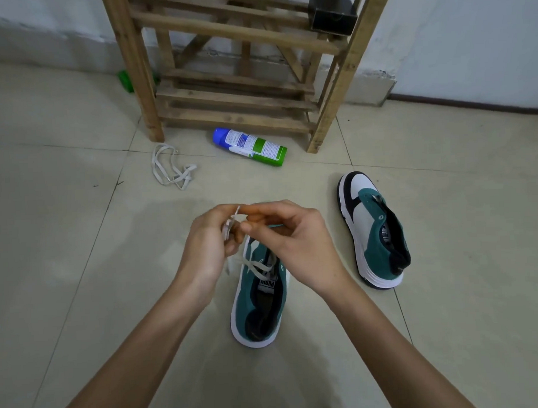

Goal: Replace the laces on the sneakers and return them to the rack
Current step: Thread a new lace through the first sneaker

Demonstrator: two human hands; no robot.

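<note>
A teal, white and black sneaker (259,308) stands on the tiled floor just in front of me, heel towards me, with a white lace (257,265) crossing its upper eyelets. Above its toe, my left hand (208,245) grips a bunch of that lace and my right hand (290,242) pinches a lace end. The second sneaker (375,230) stands to the right, without a lace. Another loose white lace (172,167) lies on the floor at the left. The wooden shoe rack (235,70) stands at the back.
A spray can (250,146) with a blue cap lies on its side in front of the rack. A black box (331,14) sits on a rack shelf at the upper right. A green object (126,82) lies behind the rack's left leg, by the wall.
</note>
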